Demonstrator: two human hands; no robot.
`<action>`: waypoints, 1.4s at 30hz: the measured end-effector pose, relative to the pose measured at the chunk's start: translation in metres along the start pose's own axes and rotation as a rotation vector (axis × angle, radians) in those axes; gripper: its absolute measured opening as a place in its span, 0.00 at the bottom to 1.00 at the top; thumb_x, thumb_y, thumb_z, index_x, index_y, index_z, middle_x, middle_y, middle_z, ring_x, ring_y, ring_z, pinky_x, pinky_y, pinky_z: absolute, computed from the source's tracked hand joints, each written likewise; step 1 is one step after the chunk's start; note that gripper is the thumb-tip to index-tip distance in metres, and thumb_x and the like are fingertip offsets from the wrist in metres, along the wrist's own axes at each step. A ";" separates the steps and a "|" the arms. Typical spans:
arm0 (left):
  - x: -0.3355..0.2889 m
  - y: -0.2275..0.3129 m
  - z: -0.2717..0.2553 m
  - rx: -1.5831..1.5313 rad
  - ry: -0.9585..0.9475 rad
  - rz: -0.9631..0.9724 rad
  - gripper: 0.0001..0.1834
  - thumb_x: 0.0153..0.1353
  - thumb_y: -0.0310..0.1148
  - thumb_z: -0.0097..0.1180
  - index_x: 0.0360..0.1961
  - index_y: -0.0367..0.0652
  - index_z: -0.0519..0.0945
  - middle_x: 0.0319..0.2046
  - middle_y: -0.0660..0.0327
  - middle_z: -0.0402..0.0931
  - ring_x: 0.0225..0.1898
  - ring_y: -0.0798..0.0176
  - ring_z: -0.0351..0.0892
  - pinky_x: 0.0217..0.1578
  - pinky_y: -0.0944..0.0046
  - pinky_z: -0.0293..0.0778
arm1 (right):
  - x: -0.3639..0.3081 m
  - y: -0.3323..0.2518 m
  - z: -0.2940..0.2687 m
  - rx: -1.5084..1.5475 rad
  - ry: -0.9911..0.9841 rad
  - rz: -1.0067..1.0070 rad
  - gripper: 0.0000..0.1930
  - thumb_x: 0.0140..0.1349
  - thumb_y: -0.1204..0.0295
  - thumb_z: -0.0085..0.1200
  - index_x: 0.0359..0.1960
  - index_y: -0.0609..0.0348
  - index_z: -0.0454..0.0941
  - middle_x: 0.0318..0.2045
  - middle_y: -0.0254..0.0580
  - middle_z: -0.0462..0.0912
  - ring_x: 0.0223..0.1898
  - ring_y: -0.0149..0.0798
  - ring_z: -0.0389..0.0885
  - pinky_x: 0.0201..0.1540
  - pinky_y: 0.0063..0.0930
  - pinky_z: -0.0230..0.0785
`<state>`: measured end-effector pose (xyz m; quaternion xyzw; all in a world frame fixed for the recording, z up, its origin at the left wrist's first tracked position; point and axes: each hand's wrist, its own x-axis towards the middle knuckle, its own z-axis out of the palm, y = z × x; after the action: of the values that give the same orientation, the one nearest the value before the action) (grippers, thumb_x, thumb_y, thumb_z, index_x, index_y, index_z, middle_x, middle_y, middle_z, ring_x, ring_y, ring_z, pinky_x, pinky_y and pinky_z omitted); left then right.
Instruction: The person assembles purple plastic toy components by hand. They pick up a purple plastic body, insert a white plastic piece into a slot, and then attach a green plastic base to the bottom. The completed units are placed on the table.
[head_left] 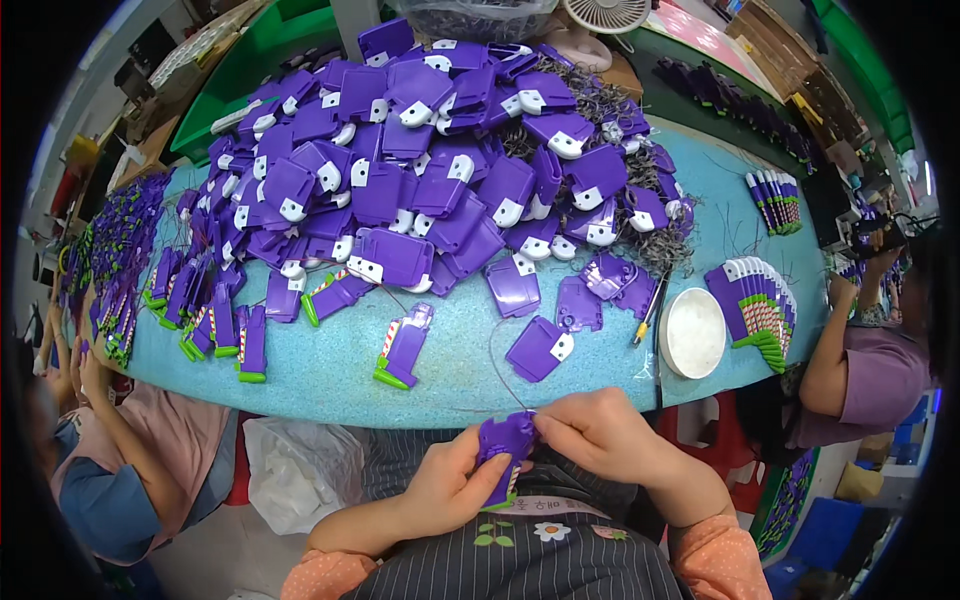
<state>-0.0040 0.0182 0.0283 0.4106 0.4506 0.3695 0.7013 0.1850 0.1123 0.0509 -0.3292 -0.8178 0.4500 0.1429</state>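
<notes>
Over my lap, just off the table's near edge, my left hand (447,478) grips a purple plastic part (508,440) with a green end and a red-and-white striped strip. My right hand (600,430) is closed in a pinch at the part's upper corner, on a thin dark wire (497,365) that loops up onto the table. Its fingertips partly cover the pinched end. Nearest on the table lie a flat purple cover (537,350) with a white corner and a purple part with a green foot (405,345).
A big heap of purple covers (380,190) fills the table (470,392), with tangled dark wires (660,245) beside it. To the right are a white round dish (694,334), a thin yellow-tipped tool (643,328) and fanned parts (755,305). People sit on both sides.
</notes>
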 end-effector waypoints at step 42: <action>0.019 -0.002 0.038 -0.452 0.048 0.130 0.18 0.66 0.25 0.40 0.55 0.31 0.61 0.50 0.45 0.70 0.49 0.51 0.75 0.50 0.56 0.72 | -0.080 0.022 -0.017 0.395 0.877 0.070 0.04 0.50 0.82 0.57 0.26 0.64 0.74 0.35 0.44 0.75 0.35 0.34 0.73 0.38 0.27 0.66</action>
<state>0.0380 0.0253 0.0300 0.2627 0.3454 0.5150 0.7392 0.2621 0.0780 0.0473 -0.4817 -0.5676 0.4201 0.5190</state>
